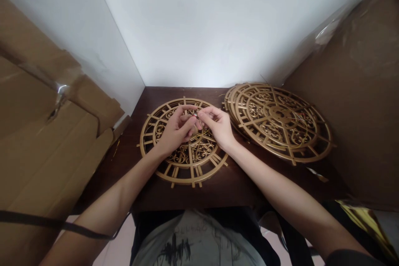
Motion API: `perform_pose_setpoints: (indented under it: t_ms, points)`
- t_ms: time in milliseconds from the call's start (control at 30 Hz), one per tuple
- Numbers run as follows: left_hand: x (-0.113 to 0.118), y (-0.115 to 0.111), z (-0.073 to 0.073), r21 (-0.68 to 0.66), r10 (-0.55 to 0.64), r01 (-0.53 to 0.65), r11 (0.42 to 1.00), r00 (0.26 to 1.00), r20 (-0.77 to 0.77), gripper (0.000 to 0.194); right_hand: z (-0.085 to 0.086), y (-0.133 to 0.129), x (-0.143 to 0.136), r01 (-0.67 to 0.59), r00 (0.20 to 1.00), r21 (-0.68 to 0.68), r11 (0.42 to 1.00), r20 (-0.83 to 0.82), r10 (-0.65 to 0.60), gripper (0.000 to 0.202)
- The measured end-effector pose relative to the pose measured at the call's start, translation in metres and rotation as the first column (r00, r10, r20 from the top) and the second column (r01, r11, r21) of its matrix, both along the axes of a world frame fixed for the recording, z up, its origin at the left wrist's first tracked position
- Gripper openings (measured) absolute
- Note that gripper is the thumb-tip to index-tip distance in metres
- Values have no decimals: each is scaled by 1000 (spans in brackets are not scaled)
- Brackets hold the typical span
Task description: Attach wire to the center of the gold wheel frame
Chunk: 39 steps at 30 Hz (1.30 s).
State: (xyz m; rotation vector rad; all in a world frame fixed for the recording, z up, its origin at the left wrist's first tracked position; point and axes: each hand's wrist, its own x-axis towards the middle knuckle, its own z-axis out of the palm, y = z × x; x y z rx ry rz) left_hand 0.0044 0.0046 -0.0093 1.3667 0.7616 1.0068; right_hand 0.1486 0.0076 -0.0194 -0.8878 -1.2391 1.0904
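A round golden openwork frame (193,181) with scrollwork and Roman-numeral bars lies flat on the dark brown table (162,199). Over its middle, my left hand (181,128) and my right hand (216,124) meet with bent fingers. Between the fingertips is a small shiny piece with a bit of red (195,115); both hands pinch at it, and its shape is too small to make out. A thin yellow strand (202,133) shows just beneath the hands.
Several similar golden frames (282,116) are stacked at the right. Cardboard (40,133) stands at the left and a large brown box (352,104) at the right. A white wall (212,29) rises behind the table. A small strip (318,174) lies near the right edge.
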Motion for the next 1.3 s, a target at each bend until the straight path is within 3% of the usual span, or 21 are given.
perform_pose_setpoints:
  t_ms: [1300]
  points:
    - [-1,3,-3,34,19,-19,999,1000,19,20,4,-1,-1,4,1000,9,1000,17,-4,14]
